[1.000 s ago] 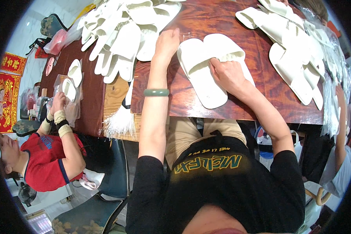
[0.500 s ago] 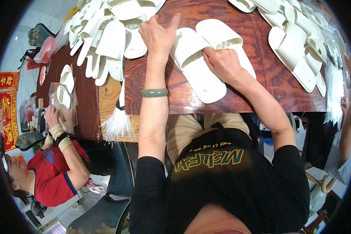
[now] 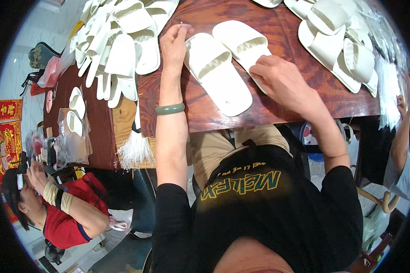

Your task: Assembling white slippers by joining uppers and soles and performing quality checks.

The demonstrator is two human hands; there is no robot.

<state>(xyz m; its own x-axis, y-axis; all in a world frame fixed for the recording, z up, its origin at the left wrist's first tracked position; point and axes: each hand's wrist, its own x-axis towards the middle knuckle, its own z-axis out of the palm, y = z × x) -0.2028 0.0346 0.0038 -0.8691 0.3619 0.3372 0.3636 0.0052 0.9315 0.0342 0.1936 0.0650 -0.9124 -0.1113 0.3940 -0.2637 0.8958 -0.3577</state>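
Two white slippers lie side by side on the dark red wooden table, soles down and straps up. The left slipper [image 3: 230, 86] is nearer to me, and the right slipper [image 3: 241, 38] reaches further back. My left hand [image 3: 173, 48] is raised left of the pair, its fingertips pinched at a small, clear-looking bit too fine to name. My right hand [image 3: 282, 82] hovers over the lower part of the right slipper, hiding its near end. Its fingers are curled together; a faint thin line shows by their tips, but what they hold is hidden.
A heap of white slippers [image 3: 123, 54] fills the back left, and another slipper pile [image 3: 337, 50] lies at the right. A bundle of clear strands [image 3: 136, 150] hangs off the table's left corner. At the left, a co-worker in a red top [image 3: 70, 223] sits by a brown-covered table [image 3: 102, 132].
My left hand has gone from spread thumb and fingers to a pinch. My right hand has come out from the slipper strap, moving right. The co-worker has raised a hand toward the head.
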